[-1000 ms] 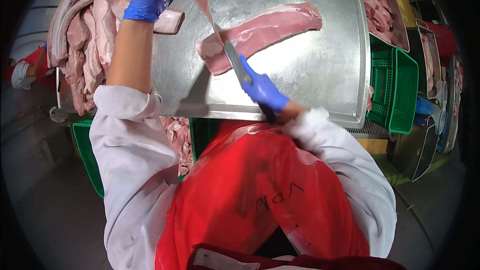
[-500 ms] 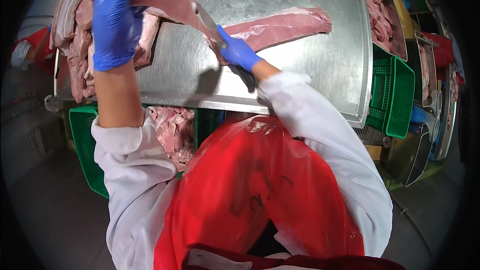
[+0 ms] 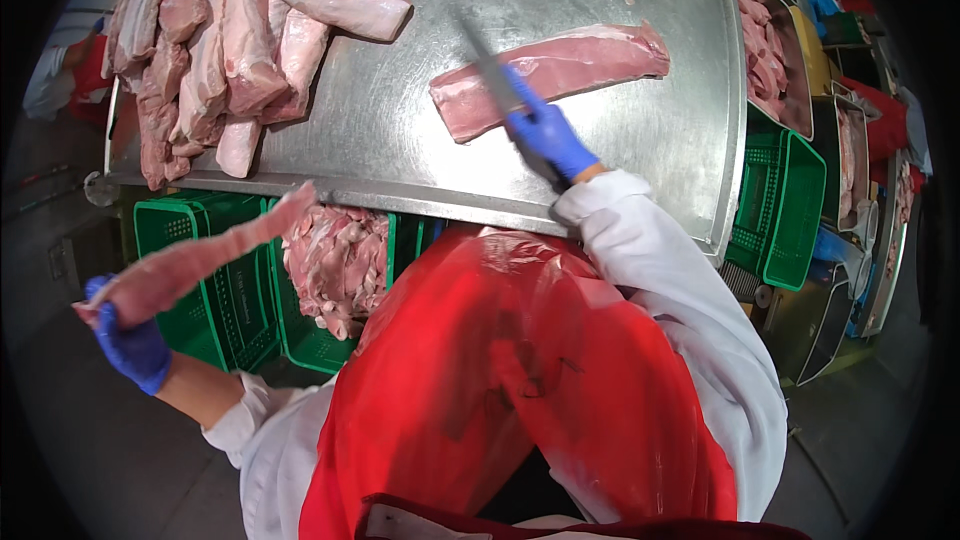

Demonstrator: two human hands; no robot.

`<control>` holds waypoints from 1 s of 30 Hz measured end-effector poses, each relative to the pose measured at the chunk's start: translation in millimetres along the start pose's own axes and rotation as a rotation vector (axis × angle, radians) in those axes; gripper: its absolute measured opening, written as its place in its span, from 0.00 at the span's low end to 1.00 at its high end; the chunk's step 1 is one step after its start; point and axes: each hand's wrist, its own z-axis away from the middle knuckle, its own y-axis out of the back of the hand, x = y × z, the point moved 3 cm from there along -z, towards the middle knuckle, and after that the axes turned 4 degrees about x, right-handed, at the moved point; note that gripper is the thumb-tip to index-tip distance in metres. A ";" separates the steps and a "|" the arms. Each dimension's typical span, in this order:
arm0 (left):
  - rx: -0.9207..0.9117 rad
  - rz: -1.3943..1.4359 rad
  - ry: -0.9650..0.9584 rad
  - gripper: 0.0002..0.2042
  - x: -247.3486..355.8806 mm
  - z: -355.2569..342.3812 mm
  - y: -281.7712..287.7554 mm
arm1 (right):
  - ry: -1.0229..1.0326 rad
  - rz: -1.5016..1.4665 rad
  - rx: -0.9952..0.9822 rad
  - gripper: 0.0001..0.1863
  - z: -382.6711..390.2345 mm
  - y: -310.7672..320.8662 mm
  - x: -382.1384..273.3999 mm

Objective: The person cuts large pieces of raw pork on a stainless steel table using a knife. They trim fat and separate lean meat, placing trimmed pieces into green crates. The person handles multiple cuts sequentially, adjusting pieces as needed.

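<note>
My left hand [image 3: 135, 345], in a blue glove, is closed on one end of a long strip of meat [image 3: 185, 270]. The strip stretches up and right over a green crate [image 3: 235, 305] below the table edge. In my gloved right hand [image 3: 550, 135] is a knife [image 3: 487, 60], its blade pointing up and left, slightly blurred. The blade passes over a long pink slab of meat [image 3: 590, 58] lying on the steel table [image 3: 400, 130]. The left hand is well off the table; the right is above it.
Large pale cuts of meat [image 3: 240, 30] are heaped at the table's left. Meat trimmings [image 3: 335, 260] fill another green crate under the front edge. To the right stand a tray of meat pieces [image 3: 760, 50] and a green crate [image 3: 795, 210]. Part of another person [image 3: 90, 70] shows far left.
My left hand has carried the strip of meat from above the table down and left, over the crates. The strip is now apart from the slab. The knife hand has shifted right.
</note>
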 end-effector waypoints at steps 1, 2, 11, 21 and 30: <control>-0.091 0.028 0.158 0.18 -23.4 1.6 30.0 | -0.039 -0.074 0.128 0.32 -4.3 24.3 14.5; -0.087 -0.052 0.196 0.18 -46.1 14.4 28.6 | 0.058 0.220 0.213 0.34 -12.9 54.9 26.9; -0.291 -1.402 0.308 0.14 -191.3 82.7 -14.1 | -0.230 0.164 0.127 0.40 48.1 67.8 69.3; -0.440 -0.936 -0.325 0.15 -188.5 24.6 -212.7 | -0.372 -0.046 -0.030 0.41 74.3 24.2 61.1; -0.912 -0.899 -0.320 0.28 -284.4 124.6 -461.6 | -0.198 -0.097 0.267 0.40 143.6 114.4 43.8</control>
